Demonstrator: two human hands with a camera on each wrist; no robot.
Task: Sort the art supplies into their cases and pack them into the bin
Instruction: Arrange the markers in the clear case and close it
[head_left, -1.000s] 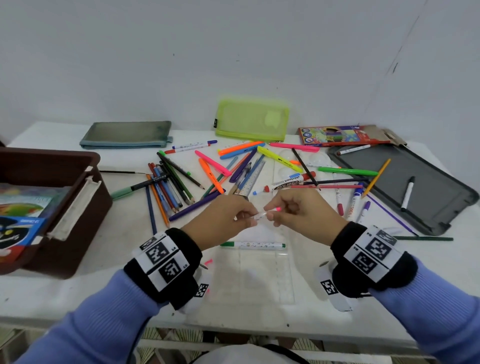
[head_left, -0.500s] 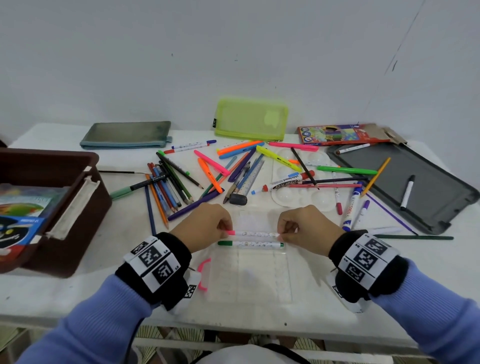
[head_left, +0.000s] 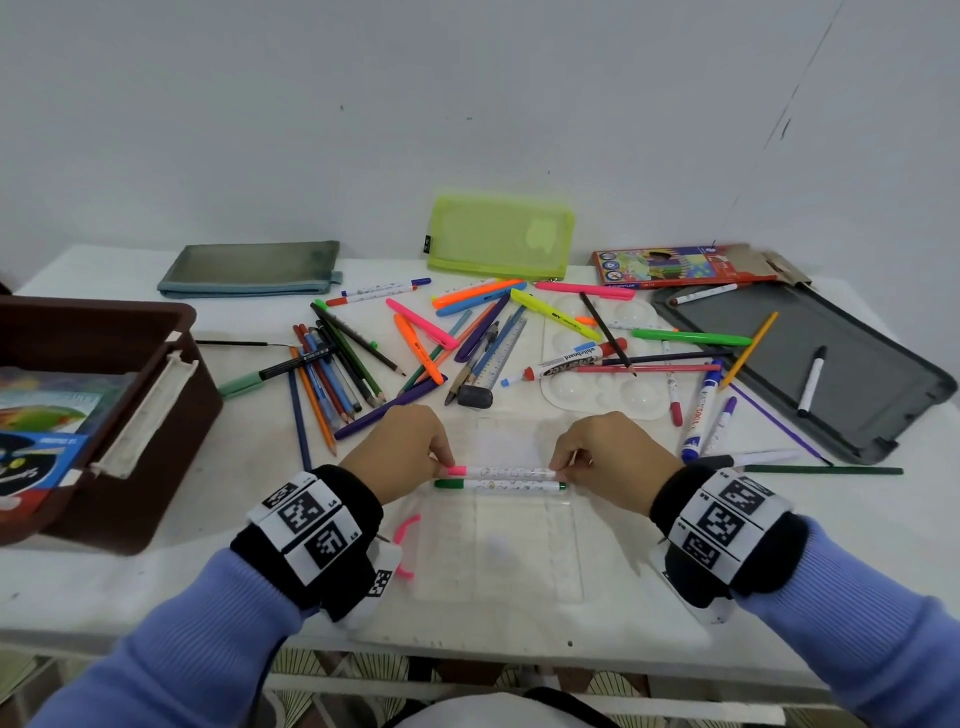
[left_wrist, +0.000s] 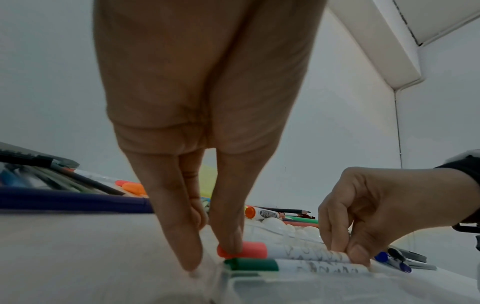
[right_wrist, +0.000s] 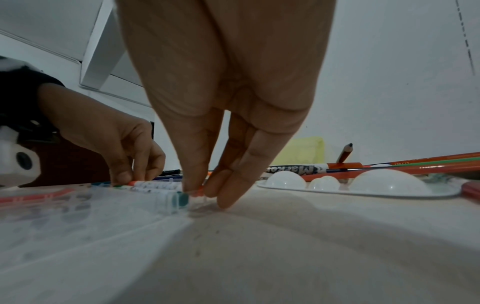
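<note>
bin left (pouches behind)

"whiteboard marker" on the red-capped marker; "STAEDTLER" on the coloured-pencil box

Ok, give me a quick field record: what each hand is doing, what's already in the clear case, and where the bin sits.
left hand: pinches the capped end of the pink marker
right hand: pinches the marker's other end
pink marker: lying level at the far end of the clear case, beside the green marker
green marker: already in the case
brown bin: on the person's left, holding printed packs
</note>
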